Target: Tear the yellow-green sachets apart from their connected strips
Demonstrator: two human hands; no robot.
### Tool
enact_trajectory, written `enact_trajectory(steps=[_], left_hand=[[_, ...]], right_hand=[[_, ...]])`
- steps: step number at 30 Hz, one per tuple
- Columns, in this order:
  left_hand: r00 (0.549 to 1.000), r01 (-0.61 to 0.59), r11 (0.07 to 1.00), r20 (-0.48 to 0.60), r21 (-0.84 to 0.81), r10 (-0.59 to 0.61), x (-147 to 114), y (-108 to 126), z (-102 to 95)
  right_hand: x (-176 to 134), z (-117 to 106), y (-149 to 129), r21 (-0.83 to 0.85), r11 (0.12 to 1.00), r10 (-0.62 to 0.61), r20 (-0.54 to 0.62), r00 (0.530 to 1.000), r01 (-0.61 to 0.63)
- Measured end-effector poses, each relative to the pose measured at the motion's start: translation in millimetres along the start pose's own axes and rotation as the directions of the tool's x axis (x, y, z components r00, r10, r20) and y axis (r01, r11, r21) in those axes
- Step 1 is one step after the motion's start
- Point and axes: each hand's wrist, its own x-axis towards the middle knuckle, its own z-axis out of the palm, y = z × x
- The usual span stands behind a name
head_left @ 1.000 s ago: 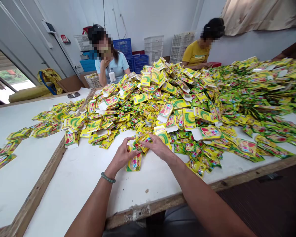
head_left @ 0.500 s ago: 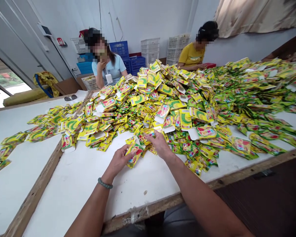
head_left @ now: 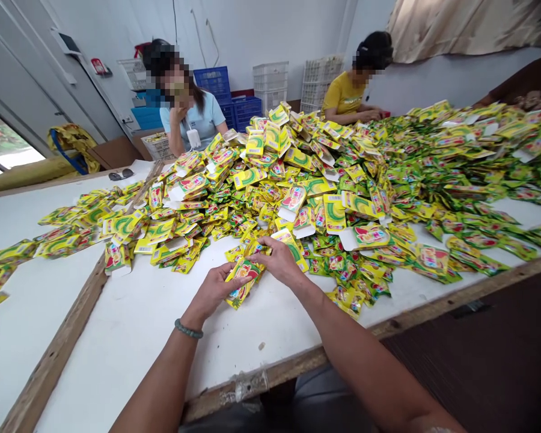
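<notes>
My left hand [head_left: 213, 290], with a green bead bracelet at the wrist, grips a small stack of yellow-green sachets [head_left: 238, 282] just above the white table [head_left: 135, 337]. My right hand [head_left: 277, 258] pinches the top end of the same stack, at the near edge of a huge heap of yellow and green sachets [head_left: 324, 180] that covers the table's middle and right side.
Two people sit at the far side, one in a light blue shirt [head_left: 193, 117], one in yellow [head_left: 342, 96]. A wooden strip [head_left: 58, 355] divides two tabletops. Blue crates [head_left: 225, 90] and white crates [head_left: 270, 81] stand against the back wall. Sunglasses [head_left: 121, 175] lie at far left.
The stack in my left hand rose from standing on the table to tilted in the air. My right hand left the heap's edge and came back onto the stack's top.
</notes>
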Motion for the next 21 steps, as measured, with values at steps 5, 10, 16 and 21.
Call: enact_trajectory(steps=[5,10,16,21], left_hand=[[0.997,0.044,0.993,-0.054,-0.113,-0.051,0,-1,-2.0],[0.998,0.018,0.994,-0.061,-0.105,-0.025,2,0,-2.4],[0.994,-0.011,0.997,-0.105,-0.077,0.003,3,-2,-3.4],[0.989,-0.017,0.999,-0.145,-0.051,0.009,4,-5,-4.4]], right_hand=[[-3,5,-3,-0.021,0.999,-0.047,-0.002,0.999,0.047],[-5,-2,-4,-0.082,0.997,-0.008,-0.030,1.000,0.006],[-8,2,-7,-0.221,0.972,-0.095,-0.055,0.994,0.080],[-8,-2,-11,-0.163,0.983,-0.082,0.041,0.996,0.087]])
